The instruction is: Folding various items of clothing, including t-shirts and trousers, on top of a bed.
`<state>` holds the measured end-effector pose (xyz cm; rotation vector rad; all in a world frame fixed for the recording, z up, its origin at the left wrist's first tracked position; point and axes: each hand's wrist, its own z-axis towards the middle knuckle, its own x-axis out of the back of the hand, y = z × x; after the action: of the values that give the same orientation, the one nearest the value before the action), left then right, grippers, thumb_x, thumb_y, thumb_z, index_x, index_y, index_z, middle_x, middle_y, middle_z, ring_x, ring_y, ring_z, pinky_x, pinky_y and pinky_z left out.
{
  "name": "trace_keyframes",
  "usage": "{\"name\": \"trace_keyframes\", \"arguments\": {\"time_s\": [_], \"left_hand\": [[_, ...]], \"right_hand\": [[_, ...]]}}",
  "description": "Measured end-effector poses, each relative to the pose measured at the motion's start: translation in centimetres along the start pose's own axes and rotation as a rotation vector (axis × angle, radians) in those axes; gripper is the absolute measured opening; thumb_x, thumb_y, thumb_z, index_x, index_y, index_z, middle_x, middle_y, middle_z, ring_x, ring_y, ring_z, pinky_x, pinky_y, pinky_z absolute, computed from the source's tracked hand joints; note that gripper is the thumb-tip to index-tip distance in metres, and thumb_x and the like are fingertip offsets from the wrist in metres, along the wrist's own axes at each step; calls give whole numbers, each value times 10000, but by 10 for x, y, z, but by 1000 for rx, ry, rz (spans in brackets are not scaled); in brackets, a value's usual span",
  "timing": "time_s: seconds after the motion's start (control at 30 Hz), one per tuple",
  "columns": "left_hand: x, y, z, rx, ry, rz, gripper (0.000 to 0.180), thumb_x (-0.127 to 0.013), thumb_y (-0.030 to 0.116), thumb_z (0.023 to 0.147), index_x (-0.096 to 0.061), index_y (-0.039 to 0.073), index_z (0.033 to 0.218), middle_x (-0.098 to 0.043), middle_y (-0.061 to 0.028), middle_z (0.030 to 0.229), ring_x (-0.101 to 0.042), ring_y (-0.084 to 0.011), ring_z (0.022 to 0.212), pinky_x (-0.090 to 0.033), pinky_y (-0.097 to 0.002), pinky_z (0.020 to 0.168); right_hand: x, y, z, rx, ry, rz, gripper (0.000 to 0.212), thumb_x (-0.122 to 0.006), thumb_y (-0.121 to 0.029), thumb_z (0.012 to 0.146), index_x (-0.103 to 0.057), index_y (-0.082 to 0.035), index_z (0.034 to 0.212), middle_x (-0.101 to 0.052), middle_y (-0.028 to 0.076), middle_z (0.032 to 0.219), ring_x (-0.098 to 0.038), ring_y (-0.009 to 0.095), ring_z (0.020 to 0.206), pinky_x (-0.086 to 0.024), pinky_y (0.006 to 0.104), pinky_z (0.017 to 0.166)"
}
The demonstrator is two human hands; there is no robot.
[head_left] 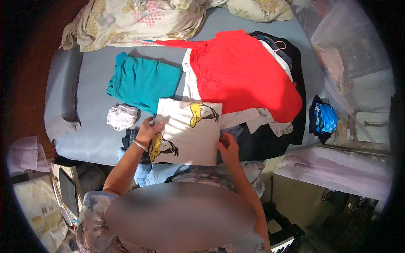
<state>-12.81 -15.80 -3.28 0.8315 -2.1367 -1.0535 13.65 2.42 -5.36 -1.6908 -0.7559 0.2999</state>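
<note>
A white shirt with yellow cartoon-duck prints is folded into a near-square between my hands. My left hand, with a bracelet at the wrist, closes on its left edge, thumb on top. At the opposite edge, my right hand has curled fingers pinching the side of the cloth; the fingertips are partly hidden. Just beyond lies a folded teal garment, next to a small bundled pale garment. To the right a red long-sleeved top is spread over white and black clothes.
All this lies on a grey-blue mattress. Patterned bedding is heaped at the far edge. A pink hanger pokes out near the red top. At right sits a blue-and-black bundle beside sheer netting. Light-blue cloth lies close to me.
</note>
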Motion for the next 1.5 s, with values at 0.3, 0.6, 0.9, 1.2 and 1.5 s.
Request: {"name": "trace_keyframes", "arguments": {"time_s": [0.3,0.6,0.9,1.2,1.5], "left_hand": [[-17,42,-19,-113,-434,-29,225,-576,118,758,-612,1,946,-610,-100,968,-558,-153,848,-428,-299,720],[145,102,-57,-351,125,-290,303,-498,172,773,-594,-67,932,-615,-134,907,-577,-195,797,-466,-303,723],[337,-16,-36,-319,533,-866,266,-554,171,771,-558,3,978,-605,-113,870,-592,-244,726,-489,-350,654],[185,-87,19,-423,1197,781,792,-772,222,518,-406,-58,1162,-467,-217,1145,-419,-364,1104,-321,-411,946],[-176,67,37,-1057,-139,807,345,-634,112,652,-573,93,991,-509,-100,1029,-419,-317,1053,-289,-428,952]], "right_hand": [[11,4,9,-6,-105,66,347,-633,-70,754,-512,27,1064,-594,70,861,-555,124,758,-458,253,687],[18,9,10,-35,-134,109,274,-602,-53,778,-531,27,1030,-583,55,853,-547,117,752,-454,237,670],[23,14,12,-24,-112,13,268,-612,-50,767,-547,6,1021,-611,68,871,-562,125,781,-450,254,725],[22,22,11,-48,-76,12,256,-604,-61,781,-548,-2,1024,-619,69,901,-567,117,812,-446,239,713],[23,32,6,-68,-81,182,250,-586,-43,791,-545,0,1033,-609,77,977,-557,136,905,-429,250,816]]}}
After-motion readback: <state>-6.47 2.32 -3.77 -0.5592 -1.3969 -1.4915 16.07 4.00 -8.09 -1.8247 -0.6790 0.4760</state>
